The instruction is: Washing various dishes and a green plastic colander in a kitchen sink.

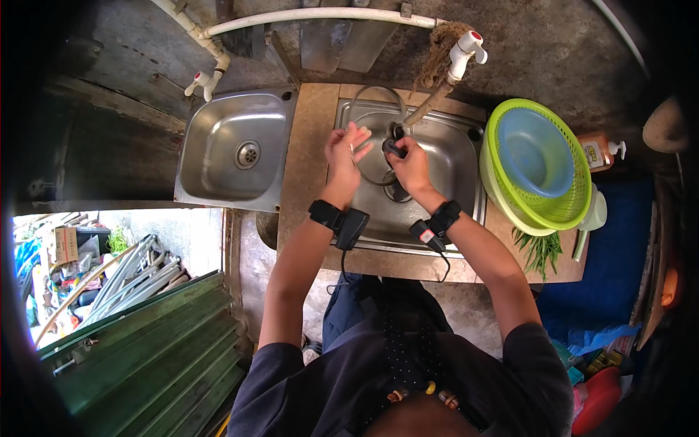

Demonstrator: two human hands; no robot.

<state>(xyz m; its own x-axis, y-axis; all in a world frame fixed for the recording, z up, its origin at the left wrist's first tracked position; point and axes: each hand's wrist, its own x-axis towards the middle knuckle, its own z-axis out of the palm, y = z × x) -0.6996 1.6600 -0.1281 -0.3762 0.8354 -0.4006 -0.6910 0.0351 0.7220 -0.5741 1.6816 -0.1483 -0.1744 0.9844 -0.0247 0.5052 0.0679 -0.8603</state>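
A clear round lid (377,87), apparently glass with a thin rim, is tilted over the right steel sink (437,229) with a dark knob near its middle. My left hand (345,155) holds the lid's left rim, with several fingertips spread. Close to the knob, my right hand (408,164) pinches a small dark object (392,147); whether it is a pad or part of the knob, I cannot tell. Above the hands, a brown spout extension (431,102) slopes down from a white tap (463,54). The drain (397,191) is partly hidden below the lid.
To the left is a second steel sink (210,158) under another white tap (201,84). On the right, a green colander (581,180) holds a blue basin (535,150), near a pump bottle (596,152) and green leaves (538,252). A green corrugated panel (153,349) stands lower left.
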